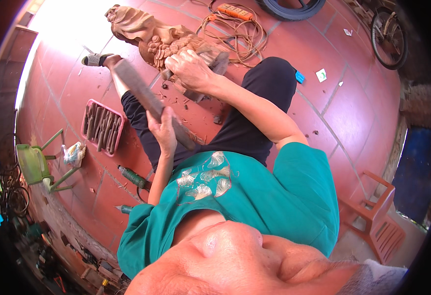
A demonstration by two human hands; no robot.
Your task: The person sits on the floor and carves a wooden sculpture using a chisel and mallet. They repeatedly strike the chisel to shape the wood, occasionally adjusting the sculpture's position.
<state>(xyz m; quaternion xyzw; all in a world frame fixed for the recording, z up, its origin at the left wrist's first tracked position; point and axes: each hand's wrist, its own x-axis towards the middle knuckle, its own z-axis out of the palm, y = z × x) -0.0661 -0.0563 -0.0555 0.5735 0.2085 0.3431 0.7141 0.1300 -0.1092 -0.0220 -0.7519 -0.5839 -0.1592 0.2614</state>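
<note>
My left hand (163,132) is closed around a long, flat-sided wooden mallet bar (144,92), which slants up and to the left in front of my lap. Past my knees a carved wooden statue (144,24) lies on its side, with draped folds and a cluster of rounded shapes. My right hand (190,70) makes a fist against its near end. From that fist the brown butt of a chisel (167,74) sticks out toward the bar; its blade is hidden. A small gap separates the bar from the chisel's butt.
A pink tray (122,129) of several carving tools lies to the left, near a green power tool (133,176) and a tipped green stool (32,164). An orange power strip (235,11) with coiled cable lies beyond the statue. At right stands a brown plastic chair (373,211). Wood chips litter the tiles.
</note>
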